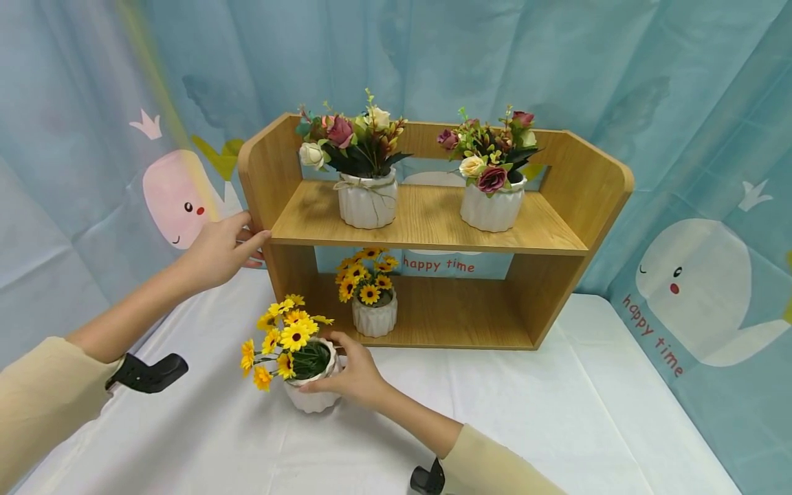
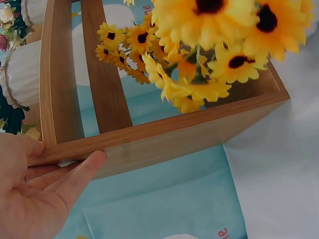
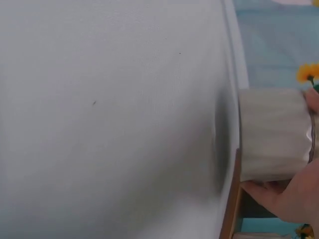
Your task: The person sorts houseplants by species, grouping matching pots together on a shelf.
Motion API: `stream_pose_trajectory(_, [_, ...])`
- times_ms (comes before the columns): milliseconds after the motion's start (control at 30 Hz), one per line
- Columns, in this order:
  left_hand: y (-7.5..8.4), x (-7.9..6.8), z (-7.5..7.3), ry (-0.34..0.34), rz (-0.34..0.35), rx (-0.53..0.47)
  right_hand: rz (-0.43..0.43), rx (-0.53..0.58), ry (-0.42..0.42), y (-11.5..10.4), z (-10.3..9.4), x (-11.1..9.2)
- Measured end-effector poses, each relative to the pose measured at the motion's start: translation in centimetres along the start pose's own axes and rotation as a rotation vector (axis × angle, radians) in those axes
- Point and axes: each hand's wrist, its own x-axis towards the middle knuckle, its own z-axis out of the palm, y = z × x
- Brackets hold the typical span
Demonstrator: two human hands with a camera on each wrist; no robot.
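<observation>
My left hand (image 1: 216,254) holds the left side panel of a two-tier wooden shelf (image 1: 452,320). In the left wrist view its thumb lies at the panel's front edge, with the fingers against the outer face. My right hand (image 1: 355,378) grips a white ribbed flowerpot (image 1: 311,399) near the rim, thumb and fingers on opposite sides. Yellow artificial sunflowers (image 1: 295,337) lean leftward out of this pot. It is in front of the shelf's lower left corner, low over the white cloth; whether its base touches, I cannot tell. The right wrist view shows the pot's side (image 3: 274,134).
A similar sunflower pot (image 1: 375,316) stands on the lower tier, towards the left. Two white pots of artificial roses, one left (image 1: 368,203) and one right (image 1: 493,207), occupy the upper tier. White cloth (image 1: 526,419) covers the table; a blue printed curtain (image 1: 557,62) hangs behind.
</observation>
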Motion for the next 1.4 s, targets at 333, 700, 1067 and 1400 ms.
stream_pose_trajectory(333, [0.0,-0.1,0.0,0.005,0.000,0.012,0.036,0.024,-0.031,-0.2,-1.6,-1.3])
stream_pose_trajectory(700, [-0.1,0.0,0.1,0.013,0.013,0.000,0.002,0.077,0.032,0.7,-3.2,-2.3])
stream_pose_trajectory(1067, [0.0,-0.1,0.0,0.013,0.004,0.008,0.010,0.053,0.138,0.6,-5.7,-4.1])
stream_pose_trajectory(1400, [0.1,-0.1,0.0,0.002,0.004,0.002,0.071,-0.028,0.230,1.1,-8.4,-5.7])
